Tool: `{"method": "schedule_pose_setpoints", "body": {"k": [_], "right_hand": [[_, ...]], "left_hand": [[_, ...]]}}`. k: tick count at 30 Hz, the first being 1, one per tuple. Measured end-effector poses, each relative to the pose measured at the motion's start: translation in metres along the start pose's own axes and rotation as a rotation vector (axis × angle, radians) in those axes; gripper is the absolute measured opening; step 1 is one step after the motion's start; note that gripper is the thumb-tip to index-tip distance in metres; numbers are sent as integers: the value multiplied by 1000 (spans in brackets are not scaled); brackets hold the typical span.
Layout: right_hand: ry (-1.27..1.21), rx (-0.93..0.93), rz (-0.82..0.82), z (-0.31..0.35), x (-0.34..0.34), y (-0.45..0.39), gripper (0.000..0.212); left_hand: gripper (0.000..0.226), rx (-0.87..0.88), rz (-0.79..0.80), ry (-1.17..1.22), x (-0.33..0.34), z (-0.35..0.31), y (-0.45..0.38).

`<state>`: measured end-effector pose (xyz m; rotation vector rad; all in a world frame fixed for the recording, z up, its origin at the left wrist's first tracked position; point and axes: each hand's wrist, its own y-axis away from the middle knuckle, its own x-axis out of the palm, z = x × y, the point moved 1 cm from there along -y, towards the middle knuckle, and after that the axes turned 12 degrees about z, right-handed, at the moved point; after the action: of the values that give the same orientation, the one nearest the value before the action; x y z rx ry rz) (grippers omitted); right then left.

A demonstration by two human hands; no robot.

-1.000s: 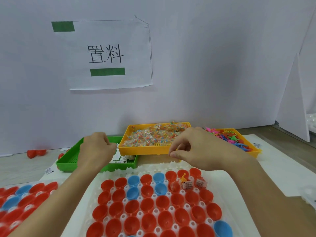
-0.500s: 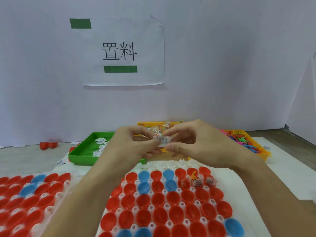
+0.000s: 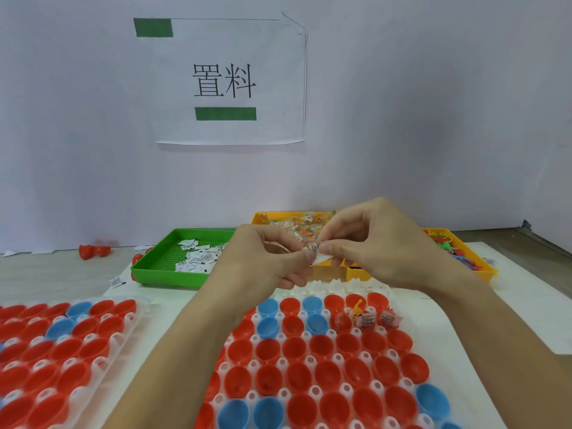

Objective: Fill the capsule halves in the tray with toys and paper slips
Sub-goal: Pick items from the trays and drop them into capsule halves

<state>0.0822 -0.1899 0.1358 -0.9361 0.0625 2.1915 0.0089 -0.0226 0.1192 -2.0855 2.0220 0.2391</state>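
A white tray [image 3: 312, 390] in front of me holds several red and blue capsule halves. Three halves at its far right carry an orange toy [image 3: 356, 309] and folded paper slips [image 3: 367, 320]. Above the tray's far edge my left hand [image 3: 263, 258] and my right hand [image 3: 371, 243] meet. Both pinch one small white printed paper slip [image 3: 316, 251] between thumb and fingertips. The left hand also holds a clear toy packet [image 3: 288, 235] against its fingers.
A green tray [image 3: 154, 267] of paper slips stands at back left. An orange tray [image 3: 263, 218] of wrapped toys is behind my hands, another orange tray [image 3: 483, 267] of coloured toys at right. A second capsule tray [image 3: 123, 335] lies at left. Loose red capsules [image 3: 93, 251] sit near the wall.
A second ago my hands were apart over the supply trays. They came together above the capsule tray, and both now pinch the paper slip.
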Motion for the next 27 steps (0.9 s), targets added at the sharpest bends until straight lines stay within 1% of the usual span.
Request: {"method": "schedule_pose_setpoints", "body": {"k": [2,4,7,10,17,21,24,27], "right_hand": [[52,21,27,-4,-4,0,11],[145,78,121,-10,-10,2,13],[262,196,291,-18,-15,7,14],[343,259,370,-21,-11,8,13],[398,330,445,-23,2,5,16],[427,352,468,-22,10,3,19],[440,356,471,-22,14,2,18],[455,345,471,-23,15,1,25]], "left_hand": [[15,-26,28,-74,-1,1,0],[14,-40,17,-124,-4,3,0],[13,-37,-9,-141,-11,4,0],[11,-35,-12,-136,-16,4,1],[11,-33,-10,-147,-20,2,2],[11,-23,-15,-135,-21,2,2],[11,-19,-16,-141,-22,2,2],[11,-16,-17,-145,-21,1,2]]}}
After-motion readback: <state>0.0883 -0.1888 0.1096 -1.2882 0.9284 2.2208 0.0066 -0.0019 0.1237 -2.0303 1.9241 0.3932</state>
